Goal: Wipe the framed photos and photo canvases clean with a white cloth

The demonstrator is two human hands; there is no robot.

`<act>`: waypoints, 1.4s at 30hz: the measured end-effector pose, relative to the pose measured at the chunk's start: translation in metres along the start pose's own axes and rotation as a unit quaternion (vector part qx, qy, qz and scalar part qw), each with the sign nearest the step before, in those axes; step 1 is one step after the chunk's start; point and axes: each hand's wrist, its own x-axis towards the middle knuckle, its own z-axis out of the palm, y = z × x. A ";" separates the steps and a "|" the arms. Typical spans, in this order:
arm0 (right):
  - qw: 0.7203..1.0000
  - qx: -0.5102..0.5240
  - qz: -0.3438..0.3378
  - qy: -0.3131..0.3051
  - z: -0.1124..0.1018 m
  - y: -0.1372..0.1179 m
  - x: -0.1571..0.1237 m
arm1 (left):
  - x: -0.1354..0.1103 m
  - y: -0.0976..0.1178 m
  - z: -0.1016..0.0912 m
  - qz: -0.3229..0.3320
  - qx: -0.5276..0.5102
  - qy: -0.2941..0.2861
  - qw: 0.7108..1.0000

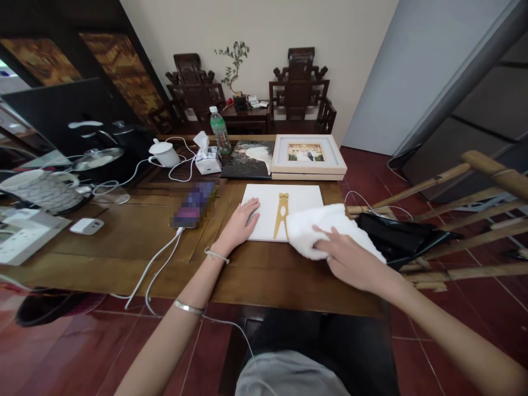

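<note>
A flat white rectangular board or album (264,201) lies near the table's front edge, bearing a gold long-legged animal-headed figure (282,204). My left hand (240,221) rests on its left side, fingers stretched out flat and holding nothing. In my right hand (350,257) is a fluffy white cloth (305,228), gripped and pressed over the board's right edge. The cloth covers the lower right corner of the board and hides what lies under it. Some of my right fingers are tucked into the cloth.
Behind the board lie a dark photo album (243,159) and a light wood picture frame (336,159). A phone (193,203), tissue box (208,160), bottle (220,132), lidded cup (164,154) and power strip (25,236) stand leftward. A bamboo rack (490,170) is at right.
</note>
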 end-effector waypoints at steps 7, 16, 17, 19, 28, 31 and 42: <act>1.000 0.012 0.021 -0.011 -0.005 0.003 -0.001 | 0.000 0.001 -0.001 0.001 0.001 -0.005 1.000; 0.998 0.003 0.021 0.060 -0.013 0.061 0.096 | 0.001 0.001 -0.003 -0.005 -0.006 -0.006 1.000; 0.998 -0.015 0.017 0.065 -0.008 0.065 0.100 | 0.001 0.001 -0.003 -0.005 -0.005 -0.005 1.000; 0.996 -0.055 0.008 0.074 0.004 0.068 0.101 | 0.001 0.001 -0.003 -0.006 -0.002 -0.007 1.000; 0.997 -0.081 -0.006 -0.004 0.022 -0.006 0.013 | 0.001 0.004 -0.002 -0.006 0.017 -0.020 1.000; 0.997 -0.035 -0.020 -0.071 0.010 -0.027 -0.012 | 0.001 0.004 -0.002 -0.004 0.020 -0.021 1.000; 0.996 0.025 0.060 -0.055 -0.019 0.010 0.063 | 0.001 0.003 -0.002 0.000 0.013 -0.013 1.000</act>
